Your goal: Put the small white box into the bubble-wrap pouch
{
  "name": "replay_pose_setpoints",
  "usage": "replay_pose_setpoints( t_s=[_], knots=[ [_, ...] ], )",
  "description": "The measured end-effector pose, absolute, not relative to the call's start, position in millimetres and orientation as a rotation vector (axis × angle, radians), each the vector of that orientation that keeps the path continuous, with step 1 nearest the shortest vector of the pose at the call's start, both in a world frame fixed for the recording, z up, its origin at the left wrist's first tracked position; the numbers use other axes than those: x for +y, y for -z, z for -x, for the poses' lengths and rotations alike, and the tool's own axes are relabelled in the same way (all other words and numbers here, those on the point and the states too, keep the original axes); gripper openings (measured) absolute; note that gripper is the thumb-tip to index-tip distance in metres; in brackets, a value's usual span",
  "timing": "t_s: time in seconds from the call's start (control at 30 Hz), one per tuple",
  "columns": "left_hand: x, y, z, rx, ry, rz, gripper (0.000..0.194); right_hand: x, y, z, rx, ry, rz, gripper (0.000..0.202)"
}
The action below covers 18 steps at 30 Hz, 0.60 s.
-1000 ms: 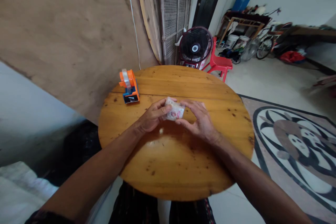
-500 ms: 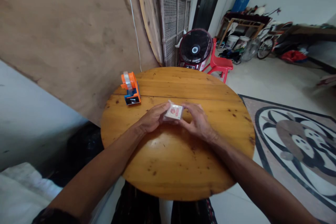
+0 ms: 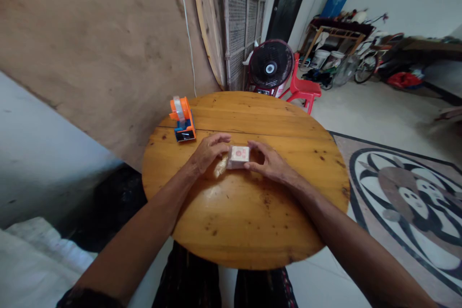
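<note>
Box point(image 3: 238, 155) is around middle of tbl point(image 3: 249, 240); can't tell on my feed if it's resting there. Risk imo: slips or tips if R hand's point(image 3: 271, 163) thumb-finger pinch is too light or L hand point(image 3: 207, 154) knocks it. L's loosely spread just beside it, fingers bent; both forearms angle inward.

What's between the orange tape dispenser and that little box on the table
The head view shows the left hand there, between the tape dispenser and the box, and nearer to the box than to the dispenser.
</note>
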<state>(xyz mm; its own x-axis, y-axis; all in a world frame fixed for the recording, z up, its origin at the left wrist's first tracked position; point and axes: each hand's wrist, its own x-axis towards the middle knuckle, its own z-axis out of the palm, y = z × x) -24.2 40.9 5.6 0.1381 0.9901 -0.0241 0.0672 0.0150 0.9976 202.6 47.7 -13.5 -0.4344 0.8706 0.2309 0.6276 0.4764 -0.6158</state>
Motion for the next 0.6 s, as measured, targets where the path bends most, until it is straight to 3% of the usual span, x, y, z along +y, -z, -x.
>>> replay_pose_setpoints(
  t_s=[0.13,0.3,0.43,0.6],
  knots=[
    [39.4,-7.2,31.5,1.046,-0.873,-1.423,0.061,44.1,12.3,-206.2,-2.215,-0.648,1.216,0.077],
    [41.9,0.6,40.0,0.926,-0.679,-1.571,0.082,43.9,10.3,-204.9,-2.229,-0.576,1.142,0.069],
    [42.5,3.9,36.4,0.940,-0.744,-1.685,0.067,47.4,10.0,-205.5,-2.215,-0.562,1.106,0.046],
    [41.3,3.0,27.3,0.977,-0.804,-1.714,0.048,50.2,8.1,-208.0,-2.188,-0.716,1.032,0.037]
  ],
)
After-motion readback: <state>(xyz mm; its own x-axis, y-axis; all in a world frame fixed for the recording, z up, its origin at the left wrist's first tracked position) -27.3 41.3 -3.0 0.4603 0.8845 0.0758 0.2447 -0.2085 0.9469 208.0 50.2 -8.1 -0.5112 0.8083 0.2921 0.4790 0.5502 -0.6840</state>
